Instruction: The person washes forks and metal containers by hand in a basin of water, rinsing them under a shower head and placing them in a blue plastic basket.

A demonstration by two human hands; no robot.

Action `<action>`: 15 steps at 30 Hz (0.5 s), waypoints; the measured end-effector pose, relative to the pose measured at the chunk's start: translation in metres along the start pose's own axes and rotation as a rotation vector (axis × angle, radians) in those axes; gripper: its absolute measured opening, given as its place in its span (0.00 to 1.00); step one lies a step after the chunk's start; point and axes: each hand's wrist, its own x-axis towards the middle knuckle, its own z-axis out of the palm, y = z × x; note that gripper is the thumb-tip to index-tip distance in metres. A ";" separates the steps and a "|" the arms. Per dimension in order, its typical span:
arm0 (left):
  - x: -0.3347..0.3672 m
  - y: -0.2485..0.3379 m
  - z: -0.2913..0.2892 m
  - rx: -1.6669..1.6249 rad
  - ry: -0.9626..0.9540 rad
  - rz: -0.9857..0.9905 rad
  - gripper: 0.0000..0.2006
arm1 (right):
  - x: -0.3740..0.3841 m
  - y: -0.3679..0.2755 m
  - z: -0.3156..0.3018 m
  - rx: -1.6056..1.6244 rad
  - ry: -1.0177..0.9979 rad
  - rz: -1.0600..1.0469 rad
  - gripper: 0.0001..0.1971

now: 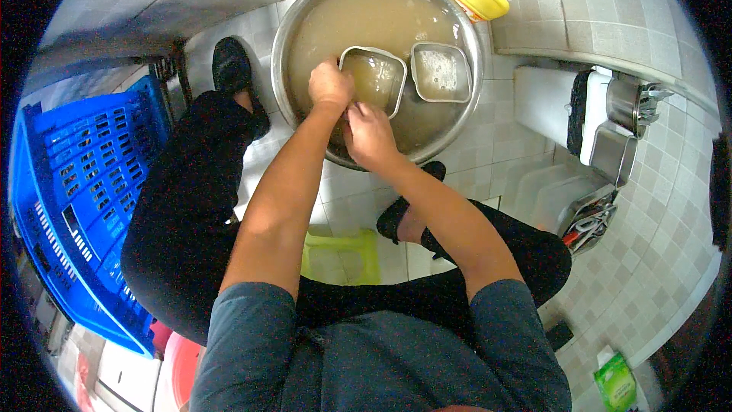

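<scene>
A rectangular steel tray is gripped at its near rim by the left hand and right hand, inside the big basin of murky water. Wet metal could slip, splashing the floor.

Two metal trays sit side by side in the water-filled basin, a crate to its left.
</scene>
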 end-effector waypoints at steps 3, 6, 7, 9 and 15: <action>0.000 -0.002 0.003 -0.112 0.008 -0.035 0.15 | -0.012 0.003 -0.017 -0.260 0.135 -0.182 0.20; 0.000 -0.003 0.006 -0.156 0.015 -0.105 0.15 | -0.022 0.030 -0.044 -0.487 0.088 -0.262 0.19; -0.001 -0.010 0.008 -0.169 0.023 -0.141 0.15 | -0.023 0.034 -0.048 -0.507 0.075 -0.285 0.20; 0.001 -0.019 0.012 -0.220 -0.001 -0.191 0.15 | -0.022 0.034 -0.050 -0.535 0.068 -0.278 0.21; 0.001 -0.020 0.017 -0.272 -0.041 -0.216 0.14 | -0.016 -0.010 -0.012 -0.386 0.122 -0.210 0.24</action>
